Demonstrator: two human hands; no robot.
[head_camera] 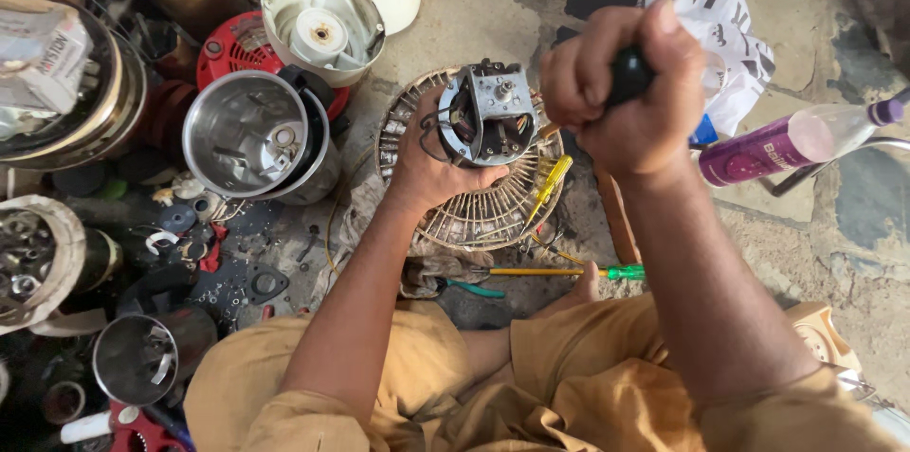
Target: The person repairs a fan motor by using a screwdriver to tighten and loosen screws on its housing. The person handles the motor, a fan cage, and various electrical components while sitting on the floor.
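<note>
Left hand (431,163) grasps motor (488,116) over grille (483,215). Right hand (621,87) clenched on screwdriver handle (628,73). Motor housing already off; driving in progress, end state undeterminable.

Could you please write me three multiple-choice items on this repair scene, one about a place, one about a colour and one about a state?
1. Where is the small motor?
A. in the left hand, above the round wire grille
B. inside the steel jar
C. on the person's lap

2. What colour is the handle of the long screwdriver lying on the floor by the knees?
A. red
B. green
C. white

3. How is the right hand?
A. open and flat
B. resting on the floor
C. closed in a fist round a black tool handle

Answers: 1 A, the fingers wrap the motor over the grille; 2 B, its handle end is clear green; 3 C, the fingers curl tightly round the dark handle.
</note>
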